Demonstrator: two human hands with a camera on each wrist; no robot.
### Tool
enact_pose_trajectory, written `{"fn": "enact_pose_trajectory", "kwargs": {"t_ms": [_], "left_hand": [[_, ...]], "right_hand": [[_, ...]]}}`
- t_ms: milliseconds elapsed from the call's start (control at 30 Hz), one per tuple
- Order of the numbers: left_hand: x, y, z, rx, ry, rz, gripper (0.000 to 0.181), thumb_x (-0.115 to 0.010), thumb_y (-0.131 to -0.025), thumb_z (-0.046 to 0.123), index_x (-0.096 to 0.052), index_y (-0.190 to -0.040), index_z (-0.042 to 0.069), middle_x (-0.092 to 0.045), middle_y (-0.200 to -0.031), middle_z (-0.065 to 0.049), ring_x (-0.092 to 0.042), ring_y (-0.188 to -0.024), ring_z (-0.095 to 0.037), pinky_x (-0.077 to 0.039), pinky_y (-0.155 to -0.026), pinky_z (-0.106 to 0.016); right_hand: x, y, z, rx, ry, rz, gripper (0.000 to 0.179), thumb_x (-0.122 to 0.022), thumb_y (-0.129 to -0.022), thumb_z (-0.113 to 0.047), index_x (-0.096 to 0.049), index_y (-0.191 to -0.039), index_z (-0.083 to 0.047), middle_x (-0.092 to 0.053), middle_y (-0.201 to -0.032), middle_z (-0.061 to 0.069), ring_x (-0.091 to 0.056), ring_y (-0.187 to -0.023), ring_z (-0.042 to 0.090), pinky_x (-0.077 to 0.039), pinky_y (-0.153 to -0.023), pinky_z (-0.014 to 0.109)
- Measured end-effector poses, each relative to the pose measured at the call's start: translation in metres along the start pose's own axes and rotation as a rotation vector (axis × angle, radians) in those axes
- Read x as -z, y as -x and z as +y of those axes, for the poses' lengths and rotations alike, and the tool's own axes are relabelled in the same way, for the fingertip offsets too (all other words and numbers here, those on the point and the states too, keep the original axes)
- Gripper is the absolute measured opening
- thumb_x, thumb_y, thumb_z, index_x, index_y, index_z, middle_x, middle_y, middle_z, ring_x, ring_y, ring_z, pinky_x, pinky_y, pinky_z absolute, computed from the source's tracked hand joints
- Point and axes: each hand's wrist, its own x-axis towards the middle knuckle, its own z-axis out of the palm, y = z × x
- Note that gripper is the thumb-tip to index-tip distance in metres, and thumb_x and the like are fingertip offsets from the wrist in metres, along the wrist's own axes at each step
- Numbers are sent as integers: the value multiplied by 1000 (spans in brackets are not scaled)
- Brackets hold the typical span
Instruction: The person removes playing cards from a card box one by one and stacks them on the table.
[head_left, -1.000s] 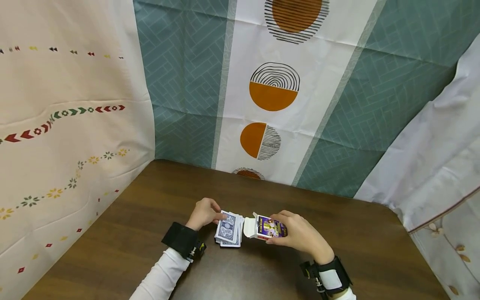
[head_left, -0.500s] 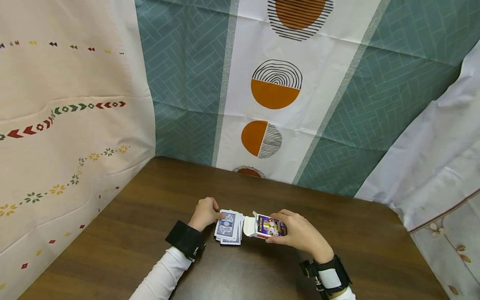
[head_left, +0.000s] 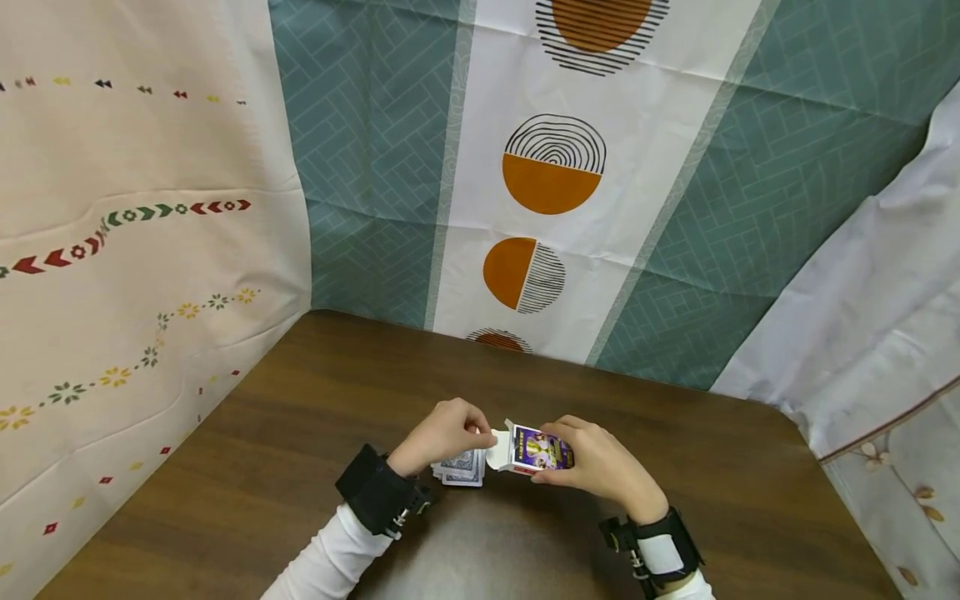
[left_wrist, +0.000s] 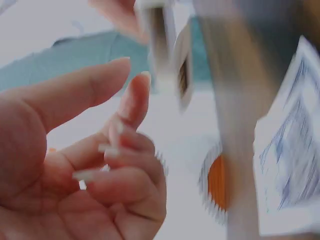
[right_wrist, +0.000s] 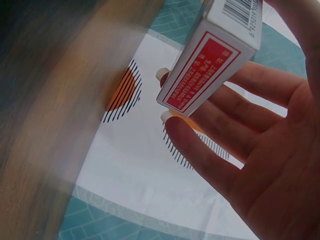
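Note:
My right hand [head_left: 603,467] grips a purple-and-white playing card box [head_left: 542,451] above the table. The box's white end flap [head_left: 497,455] stands open toward the left. In the right wrist view a red printed panel and a barcode show on the card box [right_wrist: 205,70]. My left hand [head_left: 446,435] is over the stack of playing cards [head_left: 463,472], with its fingertips at the flap. In the left wrist view the thumb and forefinger of the left hand [left_wrist: 95,145] are slightly apart, nothing between them, and the other fingers are curled. The cards lie backs up, partly hidden by this hand.
Everything rests on a brown wooden table [head_left: 360,375]. Patterned cloth [head_left: 375,167] hangs along the table's far edge, with a cream cloth [head_left: 150,250] on the left and a white one [head_left: 862,333] on the right.
My left hand has left the top of the card stack and moved right, to the box's flap. The right hand and the box have stayed almost still.

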Motion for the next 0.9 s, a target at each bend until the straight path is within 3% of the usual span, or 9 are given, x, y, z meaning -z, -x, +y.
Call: {"fn": "enact_pose_trajectory", "kwargs": {"t_ms": [133, 300, 400, 600, 900], "left_hand": [[-14, 2, 7, 13, 25, -26, 14, -72, -85, 16, -72, -78, 3, -50, -66, 3, -40, -57, -9, -28, -50, -21], [-28, 2, 3, 39, 90, -5, 20, -71, -85, 18, -67, -71, 3, -42, -59, 5, -35, -53, -10, -25, -48, -22], [-32, 0, 1, 35, 90, 9, 21, -71, -83, 15, -65, -68, 3, -43, -59, 6, -35, -52, -9, -25, -47, -22], [-33, -2, -1, 55, 124, 1, 18, -73, -81, 13, -66, -68, 2, -50, -63, 5, -37, -55, -9, -27, -49, -22], [-28, -7, -10, 110, 232, -81, 20, -74, -84, 19, -68, -74, 2, -52, -70, 2, -40, -59, -12, -30, -53, -25]], "right_hand": [[1, 0, -2, 12, -10, 5, 63, -78, -73, -55, -67, -115, -9, -66, -105, 1, -57, -81, 6, -51, -70, 22], [1, 0, -5, 29, -1, 11, 64, -77, -73, -56, -66, -115, -9, -65, -106, 0, -58, -83, 7, -51, -71, 22], [1, 0, -6, 43, -1, 22, 63, -77, -73, -56, -66, -114, -9, -65, -105, 0, -57, -82, 6, -51, -70, 22], [3, 1, -9, 58, -6, 36, 62, -76, -74, -55, -66, -114, -9, -65, -105, 0, -56, -80, 5, -50, -68, 20], [4, 1, -7, 54, 18, 39, 63, -76, -73, -56, -67, -114, -10, -65, -106, 0, -58, -84, 6, -51, -71, 22]]}}
